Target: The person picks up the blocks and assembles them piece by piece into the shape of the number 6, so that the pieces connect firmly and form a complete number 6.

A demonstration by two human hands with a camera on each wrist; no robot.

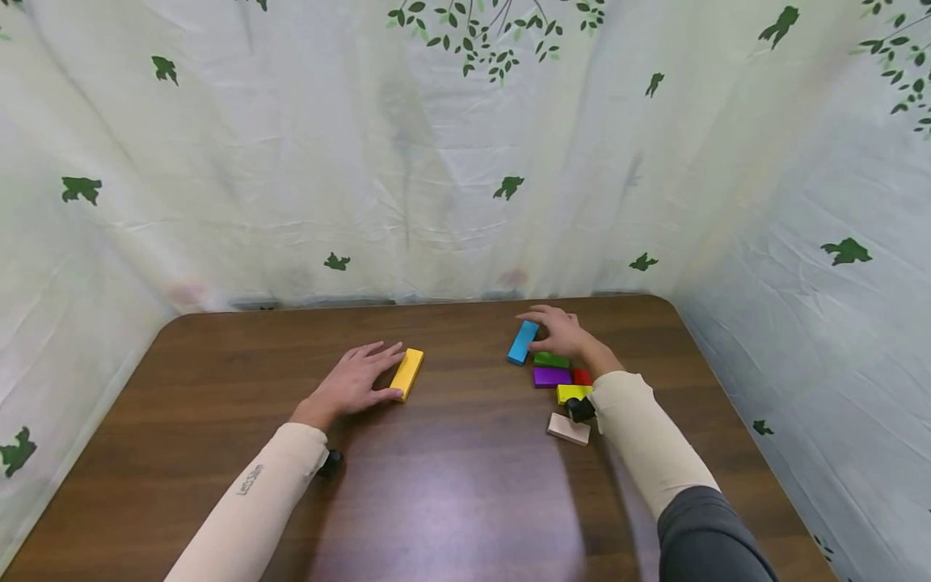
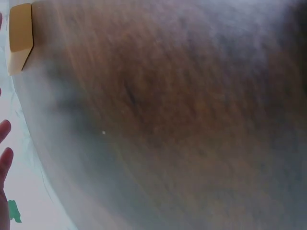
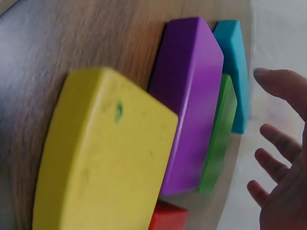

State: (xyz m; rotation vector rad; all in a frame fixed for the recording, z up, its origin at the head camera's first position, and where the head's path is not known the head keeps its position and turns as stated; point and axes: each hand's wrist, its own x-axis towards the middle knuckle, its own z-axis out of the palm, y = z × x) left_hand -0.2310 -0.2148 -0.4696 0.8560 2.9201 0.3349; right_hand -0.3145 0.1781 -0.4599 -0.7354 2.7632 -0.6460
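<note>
In the head view my left hand (image 1: 351, 380) is spread just left of an orange-yellow block (image 1: 407, 375), with the thumb at its near end and the fingers by its far end. The left wrist view catches that block (image 2: 21, 28) at its upper left corner and a few fingertips at the edge. My right hand (image 1: 563, 333) reaches over the right end of a blue block (image 1: 522, 343), thumb and fingers apart. From the right wrist, the thumb appears separate from the blue block (image 3: 232, 52). Whether either hand touches its block is hard to tell.
Near the right hand lie a green block (image 1: 551, 360), a purple block (image 1: 552, 377), a red block (image 1: 582, 377), a yellow block (image 1: 573, 393) and a pale wooden block (image 1: 569, 429). A white curtain (image 1: 436, 202) with leaf prints hangs behind the brown table (image 1: 451, 501).
</note>
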